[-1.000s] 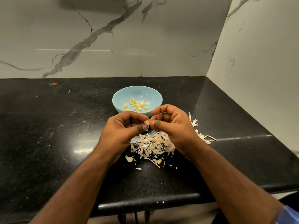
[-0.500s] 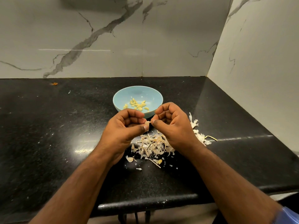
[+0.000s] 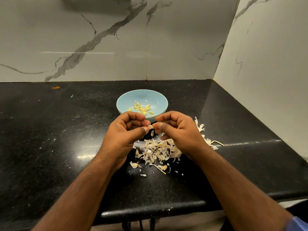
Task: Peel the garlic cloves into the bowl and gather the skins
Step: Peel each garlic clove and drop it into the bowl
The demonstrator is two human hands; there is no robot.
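From the head view, your left hand (image 3: 126, 129) pinches a small pale garlic clove (image 3: 150, 127) between thumb and fingertips, just in front of the light blue round ceramic bowl (image 3: 160, 99). Your right hand (image 3: 176, 130) has its grip curled at the clove's other side, fingertips touching or nearly touching it (too small to tell which), and a thin sliver of skin (image 3: 152, 132) hangs below. The clove's long axis seems to run roughly left to right between your hands; which end is the tip cannot be made out.

The bowl already holds about a dozen peeled yellow cloves (image 3: 141, 109), so you look well along. The loose heap of papery white skins (image 3: 158, 150) on the black speckled stone table (image 3: 50, 130) is not yet gathered, and what look like a couple of unpeeled cloves (image 3: 134, 164) lie at its near edge.
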